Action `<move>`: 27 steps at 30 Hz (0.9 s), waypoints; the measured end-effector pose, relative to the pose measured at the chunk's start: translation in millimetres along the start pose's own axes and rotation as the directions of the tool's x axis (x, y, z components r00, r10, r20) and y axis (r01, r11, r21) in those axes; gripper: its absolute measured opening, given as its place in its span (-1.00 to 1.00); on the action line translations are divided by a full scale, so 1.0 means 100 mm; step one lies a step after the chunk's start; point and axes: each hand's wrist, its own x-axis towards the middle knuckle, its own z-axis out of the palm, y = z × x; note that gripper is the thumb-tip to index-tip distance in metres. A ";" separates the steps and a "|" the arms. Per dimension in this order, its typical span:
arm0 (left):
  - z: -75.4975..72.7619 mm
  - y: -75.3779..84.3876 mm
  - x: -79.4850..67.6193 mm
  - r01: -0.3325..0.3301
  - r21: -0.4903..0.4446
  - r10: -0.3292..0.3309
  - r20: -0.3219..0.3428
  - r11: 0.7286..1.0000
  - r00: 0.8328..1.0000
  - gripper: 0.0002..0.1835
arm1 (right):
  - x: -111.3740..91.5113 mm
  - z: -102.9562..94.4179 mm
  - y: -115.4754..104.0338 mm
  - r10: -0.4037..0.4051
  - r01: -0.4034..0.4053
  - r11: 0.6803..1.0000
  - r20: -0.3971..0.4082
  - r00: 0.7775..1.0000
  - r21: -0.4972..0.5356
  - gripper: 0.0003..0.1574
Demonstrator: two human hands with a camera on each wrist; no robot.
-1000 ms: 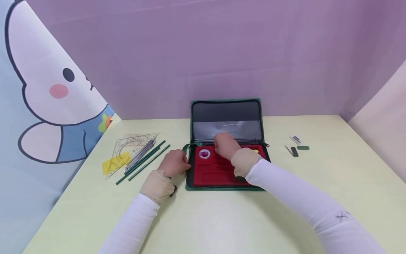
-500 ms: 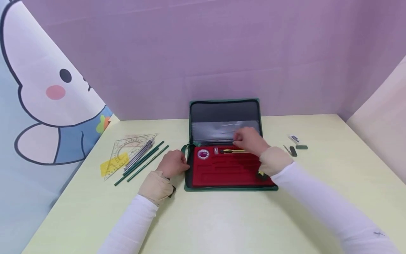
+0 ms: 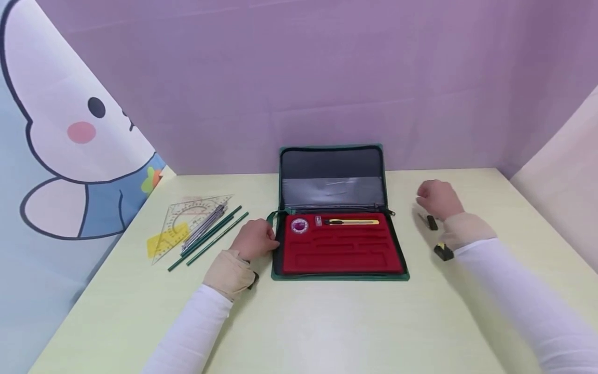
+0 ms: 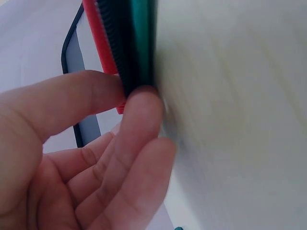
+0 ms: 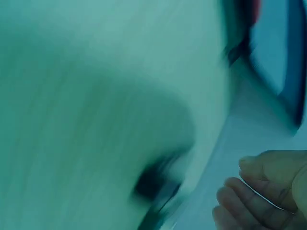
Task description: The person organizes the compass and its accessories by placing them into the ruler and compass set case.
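An open green zip case (image 3: 330,163) lies on the table with a red moulded tray (image 3: 341,264) inside. In the tray sit a yellow utility knife (image 3: 355,222), a small pencil sharpener (image 3: 318,221) and a round purple-and-white piece (image 3: 299,225). My left hand (image 3: 254,241) pinches the case's left edge between thumb and finger, as the green rim (image 4: 141,43) in the left wrist view shows. Over to the right, my right hand (image 3: 439,199) hovers above a small dark block (image 3: 432,222), its relaxed fingers (image 5: 235,199) holding nothing. Other small items there are hidden or blurred.
Left of the case lie a clear set square (image 3: 170,218), a yellow ruler (image 3: 156,245), a bundle of grey pencils (image 3: 204,226) and several green pencils (image 3: 217,239). A purple backdrop (image 3: 327,88) stands behind the table.
My right hand has moved right from over the tray to the small items, uncovering the utility knife. The left hand stays at the case's edge.
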 end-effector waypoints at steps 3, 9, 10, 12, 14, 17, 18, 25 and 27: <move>0.01 0.00 0.00 0.000 0.006 0.000 0.000 1.000 1.000 -0.79 | -0.02 -0.07 0.18 0.047 -0.046 0.997 0.018 0.999 -0.058 -0.68; -0.01 0.02 -0.01 0.016 0.006 -0.016 0.004 1.000 1.000 -0.78 | -0.03 -0.11 0.36 0.119 -0.110 0.988 0.073 0.990 -0.109 -0.59; -0.01 0.02 -0.01 0.019 0.006 -0.019 0.005 1.000 1.000 -0.78 | -0.03 -0.11 0.38 0.133 -0.123 0.987 0.090 0.987 -0.104 -0.59; -0.02 0.02 -0.01 0.020 0.005 -0.020 0.003 1.000 1.000 -0.77 | -0.02 -0.11 0.41 0.157 -0.147 0.986 0.119 0.980 -0.083 -0.59; -0.02 0.02 -0.01 0.022 0.006 -0.022 0.003 1.000 1.000 -0.77 | -0.03 -0.11 0.44 0.172 -0.165 0.984 0.138 0.975 -0.061 -0.62; -0.01 0.02 0.00 0.022 0.005 -0.022 0.005 1.000 1.000 -0.78 | -0.04 -0.11 0.47 0.184 -0.181 0.983 0.159 0.970 -0.030 -0.67; -0.01 0.01 0.00 0.019 0.008 -0.019 0.004 1.000 1.000 -0.78 | -0.04 -0.11 0.47 0.187 -0.186 0.982 0.163 0.969 -0.025 -0.69; 0.01 0.00 0.00 -0.001 0.023 0.001 -0.005 1.000 1.000 -0.81 | -0.02 -0.14 0.38 0.164 -0.166 0.986 0.164 0.973 -0.003 -0.71; 0.01 0.00 0.00 0.005 0.016 -0.005 -0.004 1.000 1.000 -0.81 | 0.01 -0.17 0.30 0.124 -0.125 0.992 0.150 0.981 -0.002 -0.70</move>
